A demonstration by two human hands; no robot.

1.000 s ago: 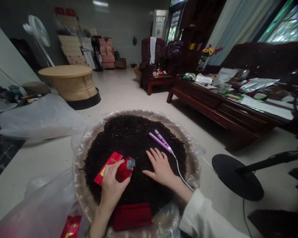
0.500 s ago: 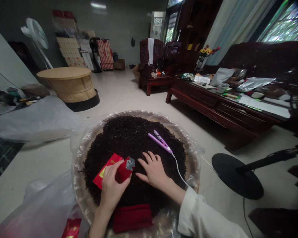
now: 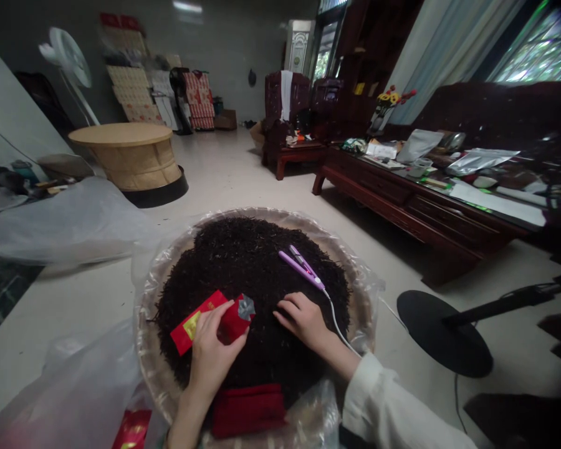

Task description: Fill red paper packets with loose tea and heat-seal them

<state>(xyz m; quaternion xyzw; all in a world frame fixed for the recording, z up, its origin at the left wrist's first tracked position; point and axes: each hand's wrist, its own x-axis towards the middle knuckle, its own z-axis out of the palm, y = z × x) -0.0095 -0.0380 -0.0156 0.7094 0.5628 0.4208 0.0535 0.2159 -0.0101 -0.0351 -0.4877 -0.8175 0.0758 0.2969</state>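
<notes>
My left hand (image 3: 214, 343) grips a small red packet (image 3: 235, 319) between thumb and fingers; its open mouth shows a silver lining and points up and right. Beneath that hand, a flat red packet with a gold label (image 3: 194, 324) lies on a heap of dark, dry tea leaves (image 3: 247, 255). Over the leaves to the right, my right hand (image 3: 305, 321) has its fingers curled in, the tips down at the leaves. A purple hand-held heat sealer (image 3: 303, 268) with a white cord rests on the heap beyond it.
The leaves fill a round, plastic-lined basket (image 3: 152, 362). A stack of dark red packets (image 3: 249, 410) lies at its near edge, another red packet (image 3: 133, 429) at lower left. A black round stand base (image 3: 444, 333) is at right, near a low wooden table (image 3: 383, 196).
My right hand has gone from spread fingers to curled ones and shifted slightly right and down at the leaves. My left hand keeps its hold on the packet.
</notes>
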